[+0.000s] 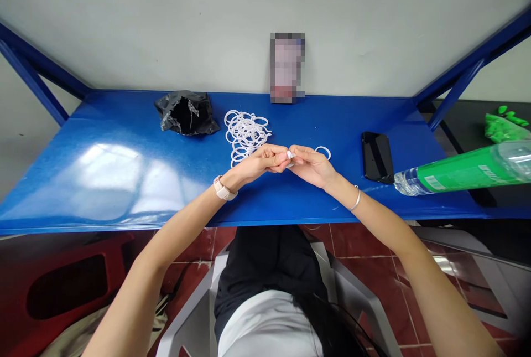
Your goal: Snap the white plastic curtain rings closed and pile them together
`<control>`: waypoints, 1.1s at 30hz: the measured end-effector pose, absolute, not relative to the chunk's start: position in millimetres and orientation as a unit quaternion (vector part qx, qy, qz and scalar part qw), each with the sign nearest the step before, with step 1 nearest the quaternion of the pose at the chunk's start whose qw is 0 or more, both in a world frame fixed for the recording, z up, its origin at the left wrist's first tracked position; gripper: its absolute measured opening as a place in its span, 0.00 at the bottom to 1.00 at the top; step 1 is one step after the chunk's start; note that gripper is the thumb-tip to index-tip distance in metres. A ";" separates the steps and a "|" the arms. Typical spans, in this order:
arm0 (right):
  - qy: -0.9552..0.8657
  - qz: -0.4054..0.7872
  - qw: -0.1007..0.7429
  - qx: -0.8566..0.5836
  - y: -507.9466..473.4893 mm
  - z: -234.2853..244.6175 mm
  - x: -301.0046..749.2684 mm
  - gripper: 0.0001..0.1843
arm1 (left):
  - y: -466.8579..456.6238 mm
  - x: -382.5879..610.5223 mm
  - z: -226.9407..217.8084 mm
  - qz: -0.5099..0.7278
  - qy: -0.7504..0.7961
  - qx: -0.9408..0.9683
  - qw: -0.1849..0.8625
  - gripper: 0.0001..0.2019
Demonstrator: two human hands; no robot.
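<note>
My left hand (270, 159) and my right hand (311, 164) meet over the middle of the blue table. Both are closed, their fingertips pinching a small white piece (290, 155) between them. Most of that piece is covered by the fingers, so its exact kind cannot be made out. Just behind my left hand lies a heap of thin white rings (247, 134), tangled over one another. A white ring (327, 151) shows past my right hand, partly hidden by it; whether it joins the piece in my fingers I cannot tell.
On the blue table (199, 202), a crumpled black plastic bag (188, 113) gapes at the back left. A pixelated upright object (286, 66) leans on the wall. To the right are a black phone (377, 156) and a green-labelled bottle (464, 171). Green items (506, 124) sit far right.
</note>
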State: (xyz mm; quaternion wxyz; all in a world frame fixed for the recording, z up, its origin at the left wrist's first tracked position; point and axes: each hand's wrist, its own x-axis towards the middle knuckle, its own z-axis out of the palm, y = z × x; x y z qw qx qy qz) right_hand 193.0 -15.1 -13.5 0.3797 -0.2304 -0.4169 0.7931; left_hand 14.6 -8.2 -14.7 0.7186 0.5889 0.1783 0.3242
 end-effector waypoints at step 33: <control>-0.831 0.178 -0.051 -0.524 14.7 8.1 259.9 0.10 | 6.0 -20.0 5.1 0.081 0.631 0.771 -0.038 0.14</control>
